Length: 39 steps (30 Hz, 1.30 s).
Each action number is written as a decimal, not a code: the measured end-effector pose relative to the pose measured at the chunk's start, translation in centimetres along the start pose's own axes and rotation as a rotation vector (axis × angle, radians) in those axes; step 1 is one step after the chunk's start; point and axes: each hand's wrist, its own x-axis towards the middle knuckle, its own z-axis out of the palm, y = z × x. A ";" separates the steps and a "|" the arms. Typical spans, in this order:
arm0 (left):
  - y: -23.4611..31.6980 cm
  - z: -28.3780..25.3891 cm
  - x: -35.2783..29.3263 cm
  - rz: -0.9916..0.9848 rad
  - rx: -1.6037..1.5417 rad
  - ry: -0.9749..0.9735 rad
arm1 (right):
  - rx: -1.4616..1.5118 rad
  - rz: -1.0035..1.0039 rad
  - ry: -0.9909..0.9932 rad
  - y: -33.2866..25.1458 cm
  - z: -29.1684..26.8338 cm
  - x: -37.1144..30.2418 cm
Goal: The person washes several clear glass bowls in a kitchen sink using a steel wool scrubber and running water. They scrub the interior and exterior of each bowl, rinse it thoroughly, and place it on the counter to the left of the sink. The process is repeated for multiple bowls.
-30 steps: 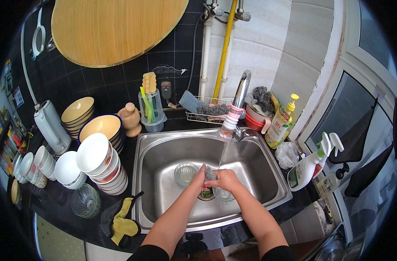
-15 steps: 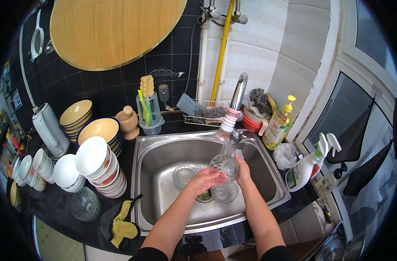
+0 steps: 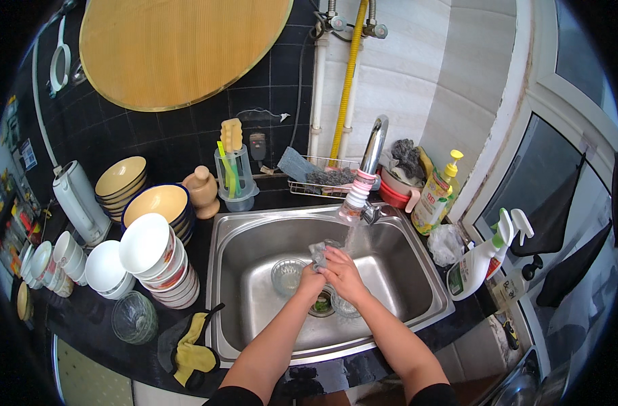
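Note:
Over the steel sink [image 3: 248,331], my two hands are together around a clear glass bowl [image 3: 320,252]. My left hand [image 3: 310,281] grips it from the left and below. Across its right side lies my right hand [image 3: 343,272], fingers closed against the glass; a whitish, crumpled thing seems to be there too, mostly hidden. Water runs from the faucet [image 3: 373,145] just right of the hands. A second glass bowl [image 3: 287,276] sits on the sink bottom to the left. Another glass bowl [image 3: 345,306] is partly covered by my right wrist, beside the drain [image 3: 320,304] with green scraps.
Left of the sink stand stacked white bowls [image 3: 146,243], yellow bowls [image 3: 157,203], stacked glass bowls [image 3: 134,318] and a black-and-yellow glove-like cloth [image 3: 190,348]. Behind is a wire rack [image 3: 322,177] with scrubbers. A soap bottle [image 3: 431,199] and spray bottle [image 3: 473,267] line the right.
Both hands have moved left, out from under the faucet stream, with the glass bowl. The bowl has been turned, and my right hand now lies over it.

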 end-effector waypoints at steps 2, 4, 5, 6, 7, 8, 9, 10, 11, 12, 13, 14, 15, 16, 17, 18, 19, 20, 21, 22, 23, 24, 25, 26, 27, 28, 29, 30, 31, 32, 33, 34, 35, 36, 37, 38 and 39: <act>-0.5 0.0 -0.2 0.021 0.177 -0.144 | -0.057 0.055 0.055 0.7 0.1 0.4; -0.3 0.6 -0.4 0.017 0.226 -0.306 | -0.116 0.140 0.134 3.0 0.1 0.2; 0.2 0.9 -1.0 -0.003 0.186 -0.386 | 0.008 0.288 0.163 4.0 -0.2 0.0; 0.5 1.1 -1.4 -0.023 0.147 -0.465 | 0.135 0.435 0.193 4.8 -0.7 -0.3; 0.4 1.1 -1.2 -0.022 0.077 -0.462 | 0.263 0.580 0.221 5.5 -1.0 -0.5; 0.1 1.1 -1.1 -0.022 0.009 -0.461 | 0.401 0.671 0.236 6.7 -1.1 -0.9; 0.1 1.1 -0.9 -0.021 -0.061 -0.459 | 0.540 0.757 0.248 7.8 -1.1 -1.4; 0.4 1.1 -0.9 -0.013 -0.135 -0.435 | 0.681 0.842 0.259 8.5 -0.9 -1.9; 1.0 1.0 -0.9 -0.004 -0.210 -0.408 | 0.716 0.876 0.219 8.5 -0.7 -2.2; 1.4 0.9 -0.9 0.006 -0.284 -0.381 | 0.752 0.910 0.180 8.3 -0.3 -2.4; 1.3 0.7 -0.6 0.028 -0.375 -0.349 | 0.786 0.944 0.141 8.0 0.0 -2.5; 0.9 0.3 -0.1 0.054 -0.467 -0.311 | 0.724 0.896 0.089 7.1 0.6 -2.4; 0.7 -0.1 0.3 0.077 -0.557 -0.274 | 0.603 0.758 0.047 5.9 1.0 -2.2; 0.7 -0.4 0.7 0.055 -0.571 -0.214 | 0.481 0.620 0.007 4.4 1.4 -2.0; 0.1 -0.9 1.3 0.053 -0.606 -0.178 | 0.360 0.481 -0.032 3.1 1.6 -1.9; -0.7 -1.5 1.8 0.052 -0.641 -0.142 | 0.188 0.357 -0.054 1.8 1.6 -1.6; -1.5 -1.9 2.2 0.050 -0.675 -0.106 | 0.016 0.233 -0.074 0.7 1.4 -1.1; -1.2 -1.7 1.9 0.009 -0.681 -0.056 | -0.156 0.109 -0.093 0.2 1.2 -0.8; -0.8 -1.3 1.4 -0.031 -0.685 -0.006 | -0.123 0.130 -0.084 0.2 1.0 -0.7; -0.5 -1.1 1.2 -0.070 -0.690 0.045 | -0.090 0.151 -0.075 0.3 0.9 -0.6; -0.5 -1.1 1.2 -0.078 -0.679 -0.014 | -0.062 0.171 -0.062 0.3 0.6 -0.6; -0.6 -1.3 1.1 -0.085 -0.668 -0.071 | 0.036 0.257 0.009 0.7 0.5 -0.6; -0.6 -1.3 1.0 -0.091 -0.656 -0.126 | 0.136 0.342 0.079 1.7 0.6 -0.5; -0.4 -1.1 0.8 -0.093 -0.634 -0.180 | 0.238 0.424 0.149 3.0 0.8 -0.5; 0.1 -0.5 0.5 -0.103 -0.610 -0.242 | 0.268 0.555 0.206 4.7 0.8 -1.3; 0.6 0.1 0.1 -0.110 -0.587 -0.301 | 0.301 0.685 0.263 6.4 0.7 -2.2; 1.2 0.5 -0.3 -0.087 -0.596 -0.297 | 0.225 0.761 0.168 7.3 0.3 -2.5; 1.7 0.9 -0.8 -0.064 -0.605 -0.293 | 0.148 0.835 0.073 8.0 0.0 -2.7; 2.0 1.0 -0.9 -0.041 -0.613 -0.290 | 0.069 0.907 -0.023 8.5 0.0 -2.9; 1.7 0.7 -0.6 -0.026 -0.630 -0.286 | -0.049 0.879 -0.194 8.8 0.4 -3.0; 1.1 0.3 0.1 -0.011 -0.646 -0.282 | -0.168 0.843 -0.364 9.0 0.8 -3.2; 0.8 0.0 0.4 0.004 -0.662 -0.279 | -0.285 0.802 -0.531 9.2 1.1 -3.4; 0.8 -0.2 0.4 -0.003 -0.657 -0.285 | -0.290 0.808 -0.655 8.4 1.0 -3.2; 0.9 -0.1 0.2 -0.009 -0.652 -0.294 | -0.296 0.811 -0.776 6.9 0.3 -3.0; 1.1 -0.1 0.0 -0.016 -0.647 -0.303 | -0.302 0.813 -0.897 6.1 0.1 -2.9; 1.3 0.2 -0.1 -0.036 -0.640 -0.309 | -0.290 0.845 -0.929 7.5 0.3 -3.7; 1.4 0.4 -0.3 -0.054 -0.636 -0.309 | -0.305 0.875 -0.825 8.4 0.3 -3.9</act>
